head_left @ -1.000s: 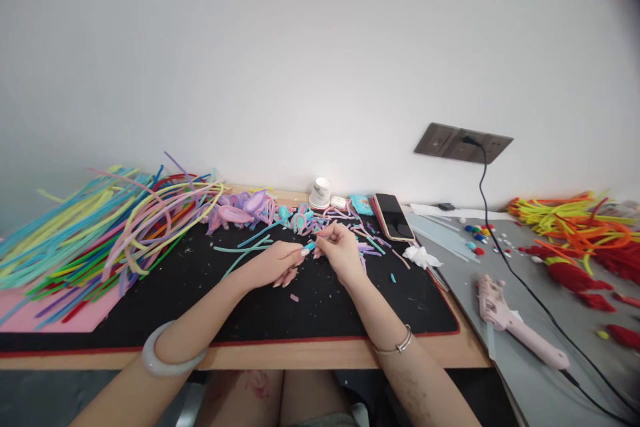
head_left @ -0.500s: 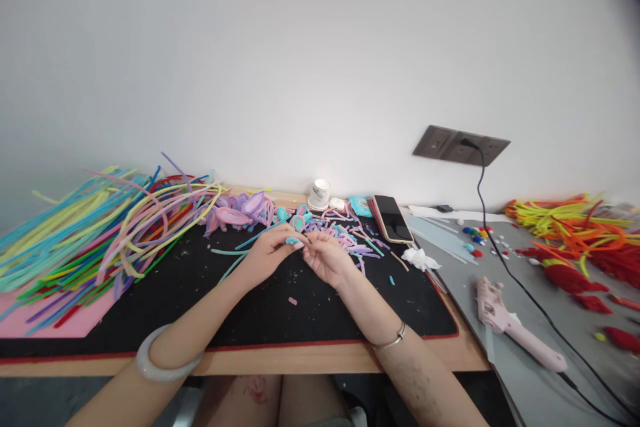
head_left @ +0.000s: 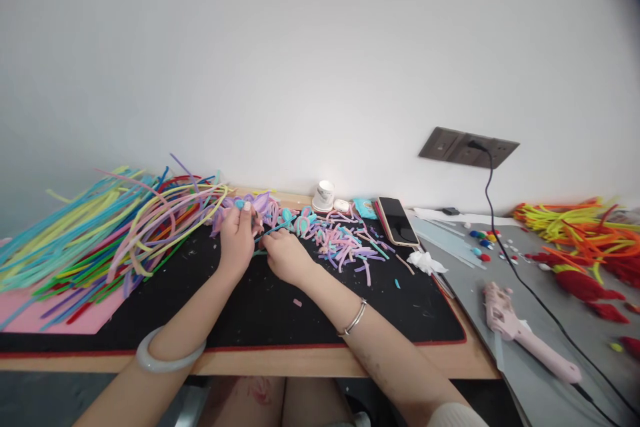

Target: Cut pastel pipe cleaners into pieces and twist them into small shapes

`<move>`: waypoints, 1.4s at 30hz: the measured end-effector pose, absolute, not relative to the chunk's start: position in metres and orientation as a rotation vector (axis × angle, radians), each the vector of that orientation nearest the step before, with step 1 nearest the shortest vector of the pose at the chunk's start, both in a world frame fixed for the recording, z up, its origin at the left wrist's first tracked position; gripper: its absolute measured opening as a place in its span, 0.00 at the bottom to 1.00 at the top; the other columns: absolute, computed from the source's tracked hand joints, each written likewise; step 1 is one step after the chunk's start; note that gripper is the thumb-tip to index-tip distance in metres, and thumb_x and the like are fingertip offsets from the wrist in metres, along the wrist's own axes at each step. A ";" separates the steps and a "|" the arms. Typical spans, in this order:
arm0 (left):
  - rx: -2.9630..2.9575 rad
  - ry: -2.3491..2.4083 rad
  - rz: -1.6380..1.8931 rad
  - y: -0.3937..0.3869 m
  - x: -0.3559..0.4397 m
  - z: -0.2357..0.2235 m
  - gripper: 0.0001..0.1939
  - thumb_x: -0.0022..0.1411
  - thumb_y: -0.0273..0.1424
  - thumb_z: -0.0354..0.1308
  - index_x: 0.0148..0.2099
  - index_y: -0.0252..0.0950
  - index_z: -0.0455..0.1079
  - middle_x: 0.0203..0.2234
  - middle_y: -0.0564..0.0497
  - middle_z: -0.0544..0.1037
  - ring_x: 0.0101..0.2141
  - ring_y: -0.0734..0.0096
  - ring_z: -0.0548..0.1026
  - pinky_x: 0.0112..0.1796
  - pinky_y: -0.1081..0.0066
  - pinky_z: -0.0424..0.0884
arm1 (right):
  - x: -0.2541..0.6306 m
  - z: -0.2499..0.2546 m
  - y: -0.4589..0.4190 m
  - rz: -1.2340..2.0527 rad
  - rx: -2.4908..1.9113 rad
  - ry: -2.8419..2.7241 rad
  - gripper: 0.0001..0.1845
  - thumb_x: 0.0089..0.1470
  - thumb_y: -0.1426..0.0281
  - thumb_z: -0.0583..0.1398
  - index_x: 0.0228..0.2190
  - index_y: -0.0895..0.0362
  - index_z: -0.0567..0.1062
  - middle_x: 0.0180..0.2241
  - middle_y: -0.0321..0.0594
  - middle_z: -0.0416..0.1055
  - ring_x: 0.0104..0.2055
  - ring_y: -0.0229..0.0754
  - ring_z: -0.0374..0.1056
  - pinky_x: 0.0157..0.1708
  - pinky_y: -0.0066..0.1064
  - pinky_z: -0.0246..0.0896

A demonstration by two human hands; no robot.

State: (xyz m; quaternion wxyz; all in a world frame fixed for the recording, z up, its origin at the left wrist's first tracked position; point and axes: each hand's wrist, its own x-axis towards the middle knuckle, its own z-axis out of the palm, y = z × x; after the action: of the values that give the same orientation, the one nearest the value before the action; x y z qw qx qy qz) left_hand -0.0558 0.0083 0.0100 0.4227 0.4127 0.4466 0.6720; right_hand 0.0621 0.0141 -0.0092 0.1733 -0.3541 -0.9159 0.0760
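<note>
My left hand (head_left: 237, 238) is raised over the left-middle of the black mat, fingers closed in a pinch on a small blue fuzzy piece (head_left: 240, 204). Something dark shows by its fingertips, too small to make out. Just to the right, my right hand (head_left: 286, 255) is low over the mat, its bent fingers on a thin blue pipe cleaner (head_left: 280, 225) that slants up to the right. Its fingertips are partly hidden. Behind the hands lie purple and pink looped pipe-cleaner shapes (head_left: 260, 203) and blue-pink looped pieces (head_left: 303, 221).
Long coloured pipe cleaners (head_left: 125, 227) cover the left side. Short cut pieces (head_left: 345, 240) lie right of my hands, near a white cup (head_left: 325, 193), a phone (head_left: 397, 220) and a crumpled tissue (head_left: 425, 261). A pink glue gun (head_left: 525, 333) with a cable lies at right.
Both hands have moved left and come apart from each other. The left carries the small blue piece away; the right has gone down to the blue pipe cleaner. The view has shifted slightly.
</note>
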 end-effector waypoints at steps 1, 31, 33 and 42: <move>1.107 1.133 1.753 0.009 -0.055 0.009 0.12 0.59 0.40 0.48 0.28 0.38 0.57 0.21 0.55 0.61 0.20 0.77 0.59 0.23 0.75 0.58 | 0.060 -0.010 0.014 0.211 -1.012 -2.592 0.12 0.46 0.81 0.51 0.34 0.60 0.67 0.34 0.46 0.67 0.40 0.45 0.61 0.40 0.36 0.56; 0.850 0.765 1.117 0.004 -0.035 -0.002 0.11 0.59 0.36 0.49 0.38 0.34 0.65 0.21 0.58 0.59 0.16 0.86 0.52 0.22 0.81 0.60 | 0.146 0.010 -0.016 0.566 -1.061 -2.026 0.11 0.54 0.72 0.49 0.29 0.56 0.70 0.24 0.35 0.68 0.26 0.38 0.63 0.29 0.27 0.52; 0.883 0.789 1.117 0.003 -0.034 -0.002 0.11 0.59 0.37 0.49 0.39 0.35 0.65 0.21 0.58 0.59 0.16 0.85 0.52 0.23 0.80 0.60 | 0.146 0.008 -0.016 0.545 -1.075 -2.034 0.11 0.53 0.73 0.49 0.29 0.56 0.70 0.24 0.36 0.68 0.26 0.38 0.63 0.29 0.27 0.52; 1.165 0.975 1.176 0.000 -0.029 -0.001 0.15 0.58 0.42 0.48 0.38 0.34 0.64 0.22 0.57 0.59 0.18 0.82 0.53 0.24 0.77 0.59 | 0.146 0.005 -0.015 0.476 -1.157 -2.088 0.10 0.53 0.73 0.49 0.26 0.56 0.69 0.23 0.35 0.68 0.25 0.36 0.63 0.27 0.25 0.51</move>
State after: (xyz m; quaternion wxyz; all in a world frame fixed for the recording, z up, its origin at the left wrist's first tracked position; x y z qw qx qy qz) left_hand -0.0295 0.0005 -0.0015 0.5730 0.4971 0.4160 0.5015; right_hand 0.1459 -0.0148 0.0046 0.3463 -0.4459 -0.8047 0.1834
